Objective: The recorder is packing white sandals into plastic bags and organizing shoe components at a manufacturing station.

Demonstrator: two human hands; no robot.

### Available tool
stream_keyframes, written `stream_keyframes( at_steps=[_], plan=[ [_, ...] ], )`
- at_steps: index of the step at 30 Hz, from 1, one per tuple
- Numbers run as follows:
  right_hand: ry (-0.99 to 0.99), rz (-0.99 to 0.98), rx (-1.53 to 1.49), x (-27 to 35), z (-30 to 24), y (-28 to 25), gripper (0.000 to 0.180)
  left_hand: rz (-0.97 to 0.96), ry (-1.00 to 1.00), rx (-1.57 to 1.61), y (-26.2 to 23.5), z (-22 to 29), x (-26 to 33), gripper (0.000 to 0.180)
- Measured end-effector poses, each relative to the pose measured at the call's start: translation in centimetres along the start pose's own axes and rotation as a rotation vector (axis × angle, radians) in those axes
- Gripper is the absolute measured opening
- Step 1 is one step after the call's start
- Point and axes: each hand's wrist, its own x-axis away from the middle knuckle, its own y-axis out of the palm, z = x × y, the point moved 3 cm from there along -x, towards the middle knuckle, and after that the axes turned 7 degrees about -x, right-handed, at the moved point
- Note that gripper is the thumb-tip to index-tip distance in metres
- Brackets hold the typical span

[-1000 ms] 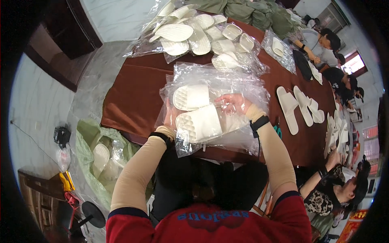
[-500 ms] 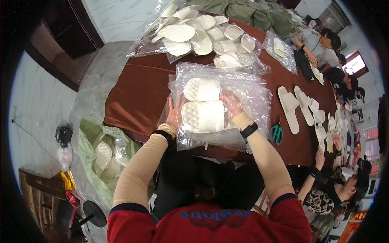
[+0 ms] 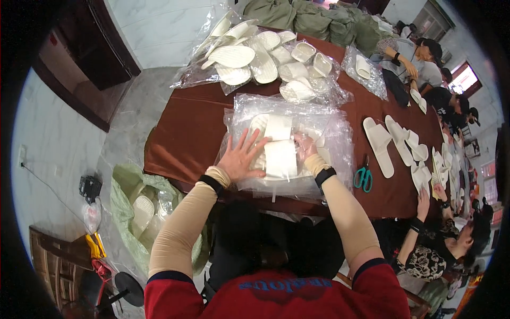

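A pair of cream-white slippers (image 3: 280, 159) lies side by side inside a clear plastic bag (image 3: 334, 122) in front of me. Their wide straps face up and the quilted soles show at the left. My left hand (image 3: 243, 158) lies flat over the slippers' left ends, fingers spread, on top of the plastic. My right hand (image 3: 305, 147) shows through the film, reaching into the bag at the right. Its fingers curl against the slippers by the strap edges; the fingertips are partly hidden.
Bagged slippers (image 3: 263, 61) are heaped at the table's far side. Green-handled scissors (image 3: 363, 179) and loose slippers (image 3: 378, 146) lie to the right. A pale green sack (image 3: 123, 212) holding slippers stands at lower left. Several co-workers sit along the brown-covered table (image 3: 180, 127) at right.
My left hand has moved from the slippers' left side onto their top, fingers spreading flat. My right hand stays in the bag. The view has shifted slightly.
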Motion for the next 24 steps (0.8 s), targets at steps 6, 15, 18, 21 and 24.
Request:
stream_keyframes(
  at_steps=[6, 15, 18, 21, 24],
  plan=[
    [-0.242, -0.086, 0.761, 0.5, -16.0, -1.1, 0.023, -0.092, -0.075, -0.011, 3.0, -1.7, 4.4, 0.095],
    [0.013, 0.624, 1.084, 3.1, -21.3, -22.4, 0.013, -0.125, -0.089, -0.059, 3.9, -1.9, 3.2, 0.092],
    [-0.181, 0.459, 0.461, 1.3, -27.0, -17.3, 0.009, -0.158, -0.092, -0.072, 3.8, -1.9, 3.6, 0.091],
    [-0.218, 0.190, 0.042, 0.5, -27.6, -7.2, 0.008, -0.088, -0.081, -0.063, 5.0, -2.1, 2.6, 0.085],
    [-0.268, -0.161, 0.220, 2.0, -28.2, 2.8, 0.020, -0.076, -0.063, -0.082, 6.5, -3.6, 3.6, 0.076]
  ],
)
